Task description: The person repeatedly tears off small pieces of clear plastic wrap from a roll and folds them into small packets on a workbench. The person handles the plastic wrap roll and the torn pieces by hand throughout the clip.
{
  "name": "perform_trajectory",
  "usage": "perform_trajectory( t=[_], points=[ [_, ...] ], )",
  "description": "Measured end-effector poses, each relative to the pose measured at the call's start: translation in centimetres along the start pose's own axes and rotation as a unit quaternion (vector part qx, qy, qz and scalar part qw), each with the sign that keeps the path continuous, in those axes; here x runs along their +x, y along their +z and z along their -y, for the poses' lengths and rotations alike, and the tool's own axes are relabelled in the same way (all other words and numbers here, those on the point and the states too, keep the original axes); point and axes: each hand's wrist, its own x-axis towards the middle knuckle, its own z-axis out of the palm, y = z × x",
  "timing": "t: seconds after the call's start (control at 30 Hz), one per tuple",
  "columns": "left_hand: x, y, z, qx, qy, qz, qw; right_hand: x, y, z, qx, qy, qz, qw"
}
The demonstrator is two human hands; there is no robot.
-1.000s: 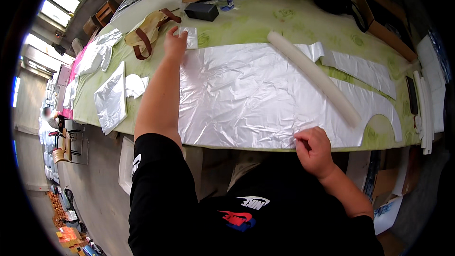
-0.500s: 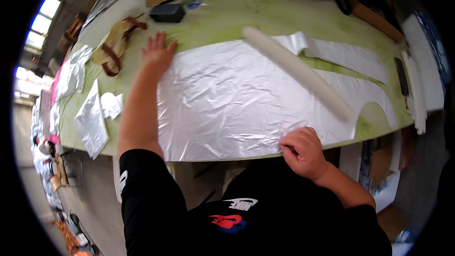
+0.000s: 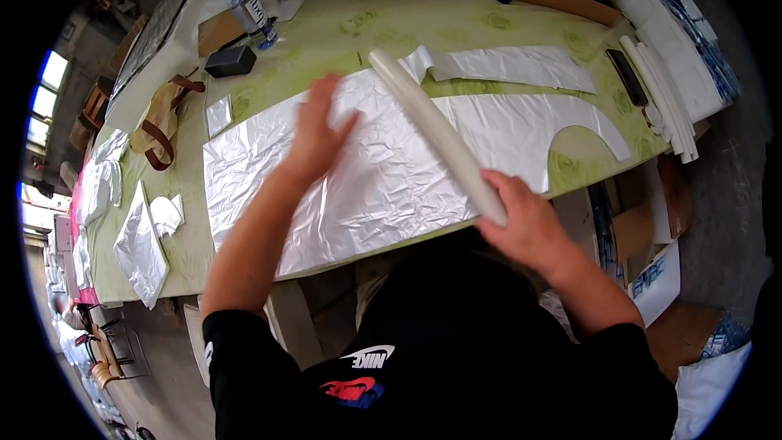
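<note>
A large crinkled sheet of silvery plastic film (image 3: 252, 187) lies across the table. Its right part has a curved cut-out, and a separate strip of the same film (image 3: 521, 65) stretches along the far side. Resting slantwise on the sheet is a long whitish roll (image 3: 423, 118). My right hand (image 3: 521, 216) is closed round the near end of this roll, by the table's front edge. My left hand (image 3: 322, 130), slightly blurred, is over the sheet left of the roll, fingers stretched out and thumb apart, holding nothing. Whether it touches the film I cannot tell.
Smaller silver film pieces (image 3: 142, 248) lie at the left, beside a yellowish bag with brown handles (image 3: 155, 126). Farther back are a dark box (image 3: 230, 61) and a water bottle (image 3: 248, 10). A black bar (image 3: 626, 77) and white rolls (image 3: 664, 102) lie at the right end.
My left hand has come away from the sheet's far left edge toward the roll. My right hand has left the sheet's front edge and taken hold of the roll's near end. The view has shifted.
</note>
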Motion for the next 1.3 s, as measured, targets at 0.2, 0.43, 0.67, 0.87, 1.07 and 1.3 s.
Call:
perform_trajectory(
  t=[0.2, 0.43, 0.67, 0.87, 1.07, 1.3],
  points=[
    [-3.9, 6.6, -12.1, -0.012, 0.096, 0.123, 0.988, -4.8, 3.2, 0.3, 0.265, 0.062, 0.072, 0.960],
    [-3.4, 4.7, -15.5, 0.028, 0.154, 0.062, 0.986, -4.8, 1.8, -3.7, 0.142, 0.014, -0.145, 0.979],
    [1.5, 10.1, -21.4, -0.047, 0.042, 0.275, 0.959, -4.0, 2.3, -4.6, 0.128, -0.074, -0.031, 0.988],
    [3.2, 12.7, -20.7, -0.051, -0.032, 0.333, 0.941, -6.7, 3.2, -7.1, 0.254, -0.033, -0.104, 0.961],
    [4.4, 12.4, -18.8, -0.223, -0.159, 0.329, 0.904, -6.2, 0.9, -7.0, 0.235, -0.058, -0.157, 0.958],
    [5.1, 11.9, -19.6, -0.288, -0.249, 0.324, 0.866, 2.0, -1.4, -11.1, 0.012, -0.061, -0.168, 0.984]
  ],
)
